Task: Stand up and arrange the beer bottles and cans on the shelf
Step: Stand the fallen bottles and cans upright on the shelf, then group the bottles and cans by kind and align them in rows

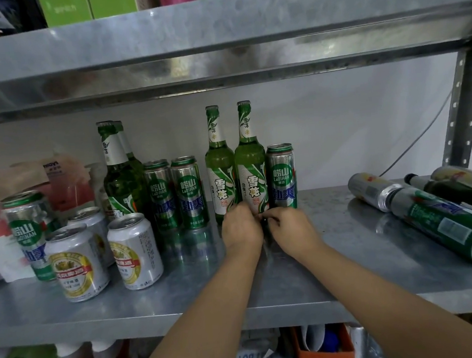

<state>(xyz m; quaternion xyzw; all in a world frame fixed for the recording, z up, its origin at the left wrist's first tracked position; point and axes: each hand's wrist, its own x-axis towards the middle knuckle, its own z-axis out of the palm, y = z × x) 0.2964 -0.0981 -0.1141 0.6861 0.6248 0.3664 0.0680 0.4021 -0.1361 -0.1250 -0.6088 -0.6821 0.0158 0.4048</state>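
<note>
My forearms cross the front lip of the metal shelf (pixel 183 312) and meet at mid-depth.

Left hand (pixel 240 229): the fingers curl round the foot of the held bottle (pixel 251 166), grasping it. Right hand (pixel 289 228): the fingers are bent with their tips at the same foot. I cannot tell whether they clamp it.

Contents, left to right:
- Bags and cartons (pixel 29 174) sit against the back wall at far left.
- One tall green-and-silver can (pixel 30 234) stands upright in front of them.
- Three short silver-and-yellow cans (pixel 75 264) stand upright with their tabs in place.
- Two capped rear bottles (pixel 117 175) of green glass stand one behind the other.
- Two paired cans (pixel 188 191) stand side by side.
- The neighbour bottle (pixel 220 174) and the held bottle stand upright with bodies touching. Both are capped green glass, each with a white label and neck band.
- The end can (pixel 282 174) stands against the right side of the held bottle.
- At the right end, a silver can (pixel 373 192) and a green can (pixel 447 223) lie on their sides. A dark bottle (pixel 452 188) and a far can (pixel 465 176) lie behind them.

Clearances: bare sheet metal shows between the end can and the lying group, and along the near strip either side of my wrists. The upper shelf (pixel 216 37) hangs close above the bottle caps. A perforated post (pixel 465 107) bounds the far right corner.

On the tier below, an orange box (pixel 324 353) holds a blue object.
</note>
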